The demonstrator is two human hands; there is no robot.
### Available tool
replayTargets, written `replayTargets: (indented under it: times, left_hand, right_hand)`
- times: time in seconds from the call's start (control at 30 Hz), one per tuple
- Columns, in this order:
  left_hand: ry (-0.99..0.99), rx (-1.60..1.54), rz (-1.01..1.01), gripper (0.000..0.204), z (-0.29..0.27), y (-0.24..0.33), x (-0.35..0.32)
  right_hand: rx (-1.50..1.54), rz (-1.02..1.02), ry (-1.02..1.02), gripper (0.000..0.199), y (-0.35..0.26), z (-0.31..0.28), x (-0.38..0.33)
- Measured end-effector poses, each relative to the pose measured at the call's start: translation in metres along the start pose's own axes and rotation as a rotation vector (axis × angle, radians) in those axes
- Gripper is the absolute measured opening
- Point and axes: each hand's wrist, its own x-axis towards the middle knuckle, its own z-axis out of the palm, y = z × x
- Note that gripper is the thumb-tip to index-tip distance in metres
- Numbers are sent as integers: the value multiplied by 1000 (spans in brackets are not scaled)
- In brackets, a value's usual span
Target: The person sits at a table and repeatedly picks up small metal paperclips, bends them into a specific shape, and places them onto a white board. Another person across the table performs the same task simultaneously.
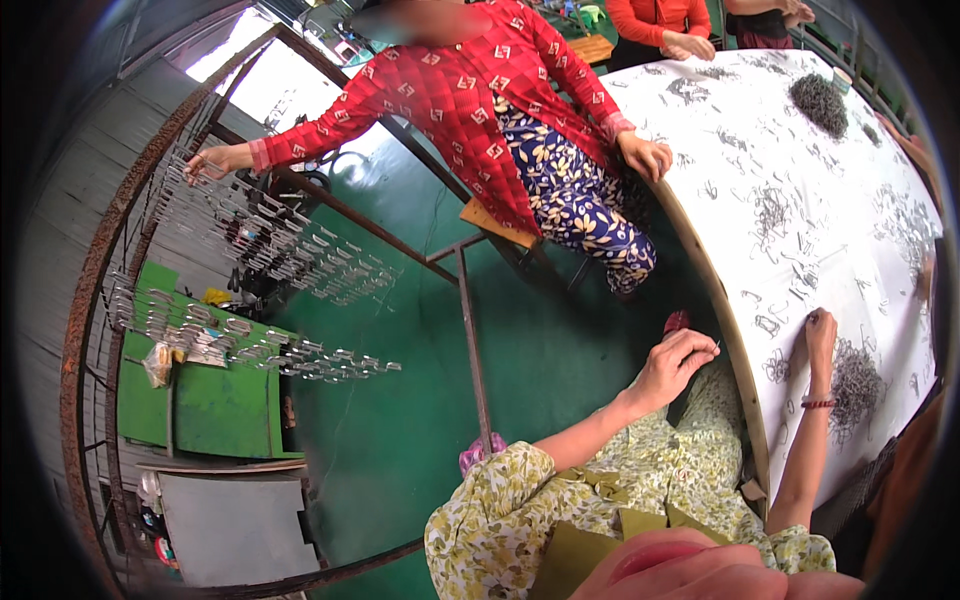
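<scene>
Head view: the left hand [672,372] has thumb and forefinger pinched together on a small pale sliver [717,347], near the edge of the white-topped table [745,235]; the right hand [820,332], fingers curled down, is at that table among scattered dark wire pieces [803,281], its wrist beside a grey wire pile [856,384], its grip impossible to tell

Counting from my end: two bare hands on the wearer, one left hand [672,368] and one right hand [820,332]. One red beaded bracelet [818,404], one white-topped table with a wooden rim [718,300], two big heaps of thin dark bent pieces [819,106] [856,385]. Loose ones and the shiny hanging metal loops [325,260]? Lost count lol.
</scene>
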Motion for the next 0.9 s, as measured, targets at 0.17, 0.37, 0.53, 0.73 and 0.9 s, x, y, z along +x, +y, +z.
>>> replayTargets:
  times: [0.17, 0.37, 0.53, 0.73, 0.9]
  left_hand:
    - [-50, 4, 4, 14, -4, -1, 1]
    - [-127, 2, -70, 10, 0, 3, 3]
    - [-196, -1, -101, 8, 4, 4, 4]
    - [-209, 27, -171, 7, 9, 4, 17]
    - [-245, 8, -277, 7, 30, -10, 16]
  right_hand:
    - [677, 237, -102, 26, -28, -9, -14]
    - [1332, 296, -324, 31, -160, -39, -81]
    - [1394, 231, -288, 29, -220, -71, -110]
    - [1152, 188, -275, 20, -221, -94, -104]
    - [1276, 173, -337, 17, -198, -91, -99]
